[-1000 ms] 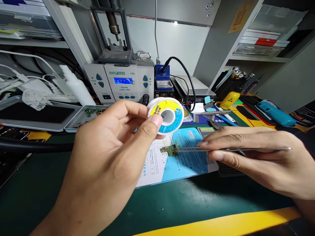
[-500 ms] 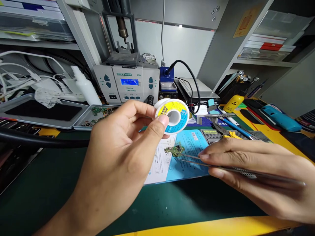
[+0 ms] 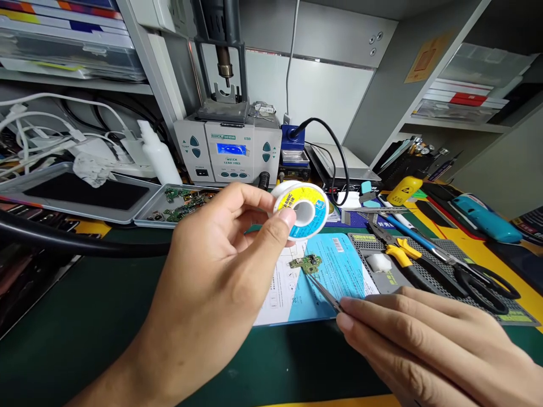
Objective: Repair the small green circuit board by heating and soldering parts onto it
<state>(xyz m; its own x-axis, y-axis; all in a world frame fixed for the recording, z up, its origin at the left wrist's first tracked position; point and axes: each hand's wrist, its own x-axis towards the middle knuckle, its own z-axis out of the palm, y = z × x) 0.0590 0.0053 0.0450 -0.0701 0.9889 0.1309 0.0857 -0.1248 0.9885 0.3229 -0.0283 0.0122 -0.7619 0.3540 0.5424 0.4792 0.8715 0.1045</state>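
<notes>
My left hand (image 3: 224,271) pinches a white spool (image 3: 319,217) with a yellow and blue label by its rim, thumb on the label side. The spool looks like solder wire, though the wire itself is hidden. In my right hand (image 3: 424,339) is a pair of metal tweezers (image 3: 323,293), pinched between thumb and fingers. Their tips sit close together at the lower edge of a small green circuit board (image 3: 311,264); whether they touch it I cannot tell. The board lies on a blue and white printed booklet (image 3: 335,271) below the spool.
A hot air station (image 3: 231,150) stands at the back, beside a white bottle (image 3: 159,152). A tray of circuit boards (image 3: 142,217) lies left. Pliers (image 3: 405,251) and scissors (image 3: 483,282) rest on a grey mat at right. A thick black hose (image 3: 85,240) crosses the left side.
My right hand has moved lower, uncovering the pliers and a white pad on the grey mat. The tweezers' tips, apart before, are now close together. My left hand still holds the spool.
</notes>
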